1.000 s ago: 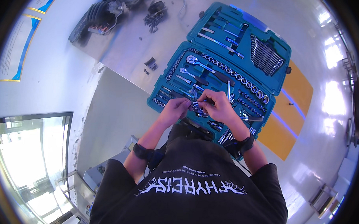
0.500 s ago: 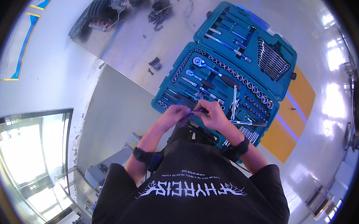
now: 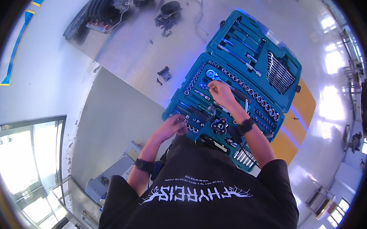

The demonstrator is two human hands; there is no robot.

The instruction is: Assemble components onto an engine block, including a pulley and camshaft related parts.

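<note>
I see right hand (image 3: pixel 222 93) pinching small piece at ratchet (image 3: pixel 213 75) in teal case (image 3: pixel 198 73). Left hand (image 3: pixel 172 127) closed on tiny socket near case's near edge. I judge sockets small, hard, slick steel; grip knurled sides with fingertips.

Teal tool case (image 3: pixel 287 66) fills the worktop's (image 3: pixel 141 55) right edge; bare room left of it, past 1 small black part (image 3: pixel 164 73).

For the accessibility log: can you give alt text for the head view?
A person leans over an open teal tool case on a grey table, the right hand reaching among the sockets and the left hand at the case's near edge.
</note>
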